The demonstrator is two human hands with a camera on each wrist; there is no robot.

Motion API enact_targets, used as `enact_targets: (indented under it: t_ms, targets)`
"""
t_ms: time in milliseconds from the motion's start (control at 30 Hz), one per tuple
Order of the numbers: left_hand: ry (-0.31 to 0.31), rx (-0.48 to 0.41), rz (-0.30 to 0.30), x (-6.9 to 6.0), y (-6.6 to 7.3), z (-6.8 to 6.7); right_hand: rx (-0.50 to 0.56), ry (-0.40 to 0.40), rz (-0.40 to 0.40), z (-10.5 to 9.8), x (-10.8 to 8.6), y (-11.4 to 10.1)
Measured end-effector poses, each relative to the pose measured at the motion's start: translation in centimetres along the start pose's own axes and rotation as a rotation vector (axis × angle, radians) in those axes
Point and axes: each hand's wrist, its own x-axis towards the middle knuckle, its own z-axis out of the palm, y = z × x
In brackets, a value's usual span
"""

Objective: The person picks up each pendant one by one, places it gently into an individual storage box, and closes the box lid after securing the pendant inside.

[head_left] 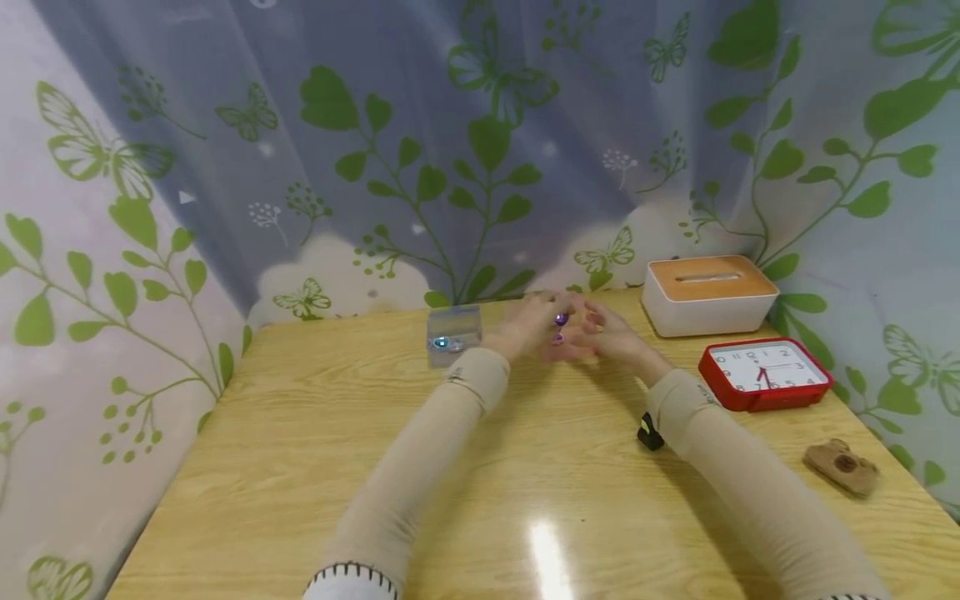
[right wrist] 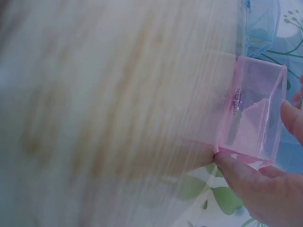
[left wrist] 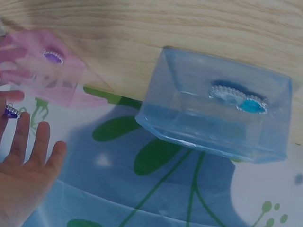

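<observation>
In the left wrist view, a see-through pink box (left wrist: 75, 82) contains a purple gem piece with a beaded silver edge (left wrist: 53, 57). My left hand (head_left: 528, 323) is above the pink box. It pinches a second purple gem piece (left wrist: 10, 112) near its fingertips, partly cut off by the frame edge. With fingers and thumb around one end, my right hand (right wrist: 265, 194) grips the pink box in the right wrist view. Left of both hands stands a see-through blue box (left wrist: 203, 137), with a blue gem piece (left wrist: 252, 105) and a clear beaded one (left wrist: 227, 94) inside.
A white tissue box with a wooden lid (head_left: 708, 292) stands at the back right. In front of it are a red clock (head_left: 765, 375) and a brown bear-shaped item (head_left: 842, 467). A small black object (head_left: 649, 433) is by the right cuff. Patterned curtain (head_left: 420, 167) hangs behind the table.
</observation>
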Motion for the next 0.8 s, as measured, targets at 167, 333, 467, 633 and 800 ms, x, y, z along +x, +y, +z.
enact_targets:
  t_ms: [167, 333, 467, 633, 800]
  targets:
    - [-0.023, 0.096, 0.019, 1.0, 0.5, 0.8, -0.002, -0.004, -0.043, 0.1, 0.0, 0.2]
    - [0.019, 0.171, 0.036, 1.9, 0.8, 1.4, -0.012, 0.013, -0.031, 0.1, -0.1, 0.1]
    - [0.036, 0.174, 0.025, 2.0, 1.0, 1.4, -0.013, 0.03, -0.028, 0.2, 0.0, 0.0]
    - [0.032, 0.129, 0.028, 2.3, 1.3, 1.5, -0.028, 0.032, -0.029, 0.0, -0.1, -0.1]
    - [0.002, 0.144, 0.016, 2.9, 1.6, 1.8, -0.038, 0.023, -0.032, 0.0, -0.1, -0.1]
